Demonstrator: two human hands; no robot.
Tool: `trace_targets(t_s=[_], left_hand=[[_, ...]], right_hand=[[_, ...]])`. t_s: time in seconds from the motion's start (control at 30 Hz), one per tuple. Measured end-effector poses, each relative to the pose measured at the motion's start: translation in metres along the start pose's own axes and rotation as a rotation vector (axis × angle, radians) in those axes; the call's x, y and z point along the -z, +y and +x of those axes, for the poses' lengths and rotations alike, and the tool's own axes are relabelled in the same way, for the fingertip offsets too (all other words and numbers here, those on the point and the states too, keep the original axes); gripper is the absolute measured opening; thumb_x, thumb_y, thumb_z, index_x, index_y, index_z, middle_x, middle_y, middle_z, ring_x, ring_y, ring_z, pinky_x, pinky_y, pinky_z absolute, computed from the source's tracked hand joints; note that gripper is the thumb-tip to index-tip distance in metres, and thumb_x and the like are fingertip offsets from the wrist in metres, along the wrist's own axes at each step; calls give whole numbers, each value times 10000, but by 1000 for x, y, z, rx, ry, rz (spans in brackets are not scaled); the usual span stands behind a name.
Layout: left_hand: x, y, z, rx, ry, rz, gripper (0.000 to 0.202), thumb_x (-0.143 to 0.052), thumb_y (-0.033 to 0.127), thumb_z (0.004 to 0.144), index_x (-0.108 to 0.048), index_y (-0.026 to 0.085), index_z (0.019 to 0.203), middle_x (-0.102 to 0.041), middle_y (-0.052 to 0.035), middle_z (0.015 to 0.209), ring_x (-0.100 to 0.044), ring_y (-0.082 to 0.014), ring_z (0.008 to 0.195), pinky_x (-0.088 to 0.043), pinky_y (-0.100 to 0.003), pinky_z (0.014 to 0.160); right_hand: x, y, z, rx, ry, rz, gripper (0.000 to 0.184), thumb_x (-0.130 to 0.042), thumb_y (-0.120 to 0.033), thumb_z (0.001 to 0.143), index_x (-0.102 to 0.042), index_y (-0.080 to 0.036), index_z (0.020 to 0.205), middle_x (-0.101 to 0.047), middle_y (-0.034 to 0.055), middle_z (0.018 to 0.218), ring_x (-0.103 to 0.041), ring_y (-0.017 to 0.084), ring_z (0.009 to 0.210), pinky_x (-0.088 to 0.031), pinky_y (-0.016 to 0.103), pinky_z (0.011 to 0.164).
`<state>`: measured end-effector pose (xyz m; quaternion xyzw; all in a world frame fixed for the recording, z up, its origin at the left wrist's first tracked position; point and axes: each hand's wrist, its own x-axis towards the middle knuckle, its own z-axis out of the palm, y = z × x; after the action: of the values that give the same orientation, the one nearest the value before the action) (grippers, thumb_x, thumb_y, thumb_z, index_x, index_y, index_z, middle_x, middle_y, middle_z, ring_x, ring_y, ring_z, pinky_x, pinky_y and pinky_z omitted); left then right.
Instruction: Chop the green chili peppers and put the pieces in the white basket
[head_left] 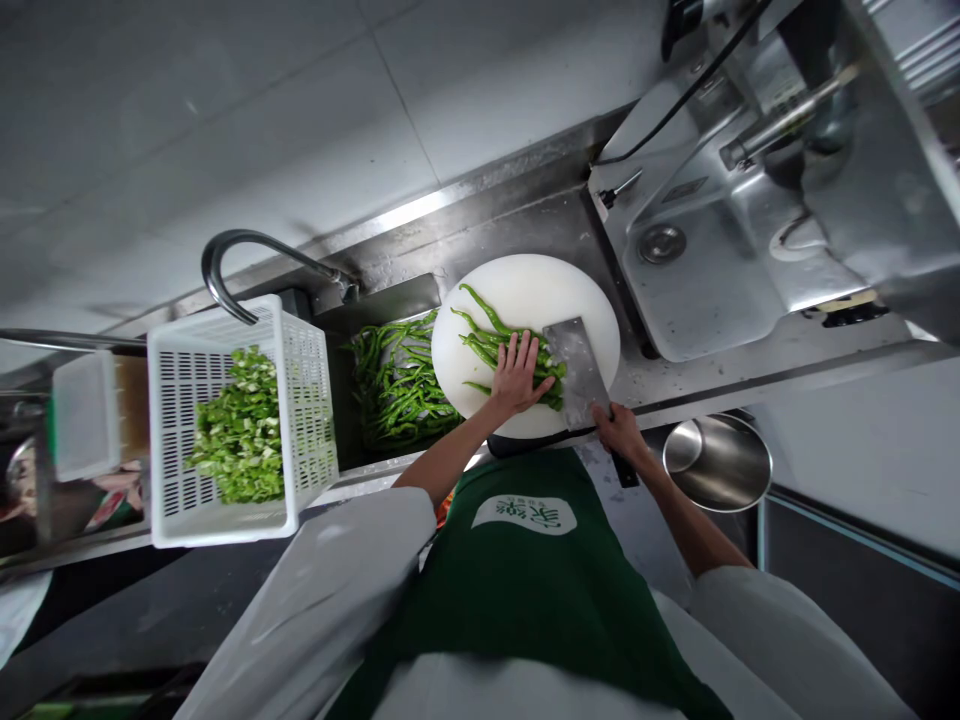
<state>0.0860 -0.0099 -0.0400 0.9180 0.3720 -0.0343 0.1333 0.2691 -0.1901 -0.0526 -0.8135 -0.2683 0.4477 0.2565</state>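
Nearest to the camera is the green apron (536, 600), and beyond it the left hand (517, 377), its fingers somewhat spread, rests on the bundle of green peppers (486, 345) on the round white board (517, 280), while the right hand (619, 432) is closed around the cleaver (581, 370), whose blade stands just beside the pepper ends. The peppers look light, smooth and perhaps slippery, so a flat palm over their middle seems a good hold. The cleaver, stiff and probably heavier, should be taken only by its dark handle (625, 469).
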Motion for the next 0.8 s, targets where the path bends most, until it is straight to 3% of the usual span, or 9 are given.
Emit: trace_targets(t_s=[0.13,0.3,0.5,0.67,0.8], left_hand=[[-1,-2,1,-9,8,-7,894,-387,653,1024,-240,68,1683,-129,-159,1770,-62,-367,1648,-83,-578,1333],[-5,-2,1,-11,10,-10,888,-387,648,1026,-242,67,1682,-129,-164,1769,-58,-372,1647,-93,-589,1326],[5,-3,2,-3,-1,-10,883,-374,629,1037,-216,47,1683,-113,-187,1766,-32,-353,1651,-106,-583,1327],[27,-26,7,72,27,31,771,-290,578,1076,-253,106,1685,-224,-144,1752,-90,-317,1652,-65,-604,1325],[18,-25,-6,115,8,48,808,-319,612,1064,-268,91,1680,-288,-147,1731,-148,-354,1638,-82,-612,1322]], right_hand=[[-15,-6,-4,-30,34,40,424,-577,-635,892,-497,-262,706,-481,-25,434,-519,170,480,-396,268,486],[-22,-3,-15,-44,-16,14,404,-547,-604,929,-533,-249,738,-497,-17,437,-535,180,461,-404,277,489],[-37,-17,-13,-18,110,-103,336,-577,-505,928,-535,-257,706,-595,49,556,-652,230,671,-463,293,618],[-35,-6,-20,-20,68,44,391,-566,-578,939,-540,-256,719,-544,16,496,-614,215,578,-442,287,557],[-39,6,-27,-46,73,129,419,-591,-634,921,-563,-251,755,-489,-16,442,-553,200,471,-411,291,489]])
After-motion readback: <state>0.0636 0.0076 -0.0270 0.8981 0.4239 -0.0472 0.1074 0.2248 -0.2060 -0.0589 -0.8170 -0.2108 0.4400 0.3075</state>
